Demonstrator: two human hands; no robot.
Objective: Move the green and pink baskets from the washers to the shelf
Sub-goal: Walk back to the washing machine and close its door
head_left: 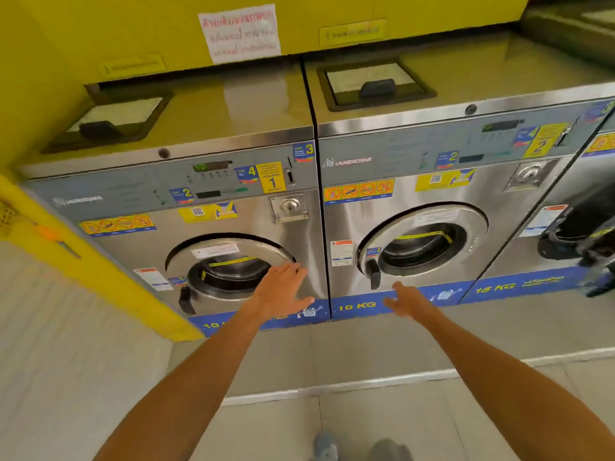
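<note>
Two steel front-loading washers stand side by side, the left washer (233, 201) and the right washer (432, 181), both with round doors closed. No green or pink basket shows anywhere, and their flat tops hold only detergent hatches. My left hand (283, 287) is stretched forward with fingers spread, in front of the lower right of the left washer's door. My right hand (407, 299) reaches out with fingers apart, low in front of the right washer's blue base strip. Both hands hold nothing.
A third, larger washer (572, 227) stands at the far right. A yellow wall edge (83, 261) juts out at the left beside the left washer. A white paper notice (239, 33) hangs on the yellow back wall. Grey floor tiles (332, 361) lie below.
</note>
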